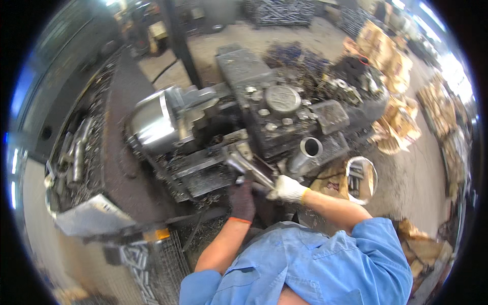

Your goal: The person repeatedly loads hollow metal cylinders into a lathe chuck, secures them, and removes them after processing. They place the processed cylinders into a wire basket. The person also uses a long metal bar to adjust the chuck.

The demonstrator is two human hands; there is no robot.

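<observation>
At the near side of the machine [206,175], between the bright steel chuck [154,122] on the left and the upright hollow cylinder [303,156] on the right, a metal bar [260,176] is held at a slant, its far end pointing left and its near end lying at the white-gloved right hand [288,189]. The fingers of that hand appear to be closed around the near end. The dark-gloved left hand [241,201] is placed just below the bar, next to a small shiny end; whether it is clamped on anything cannot be told, as the area is blurred.

The bar is judged to be stiff, hard and fairly heavy for its size, with little risk of breakage. Its smooth skin may prove slippery, particularly if oil is present (none can be made out for certain). A firm grip would best be taken at the near end, with support given under the middle so that the far end is kept from dipping. Bare contact with its edges is better avoided, since metal chips [300,66] are strewn over the far part of the machine.
</observation>
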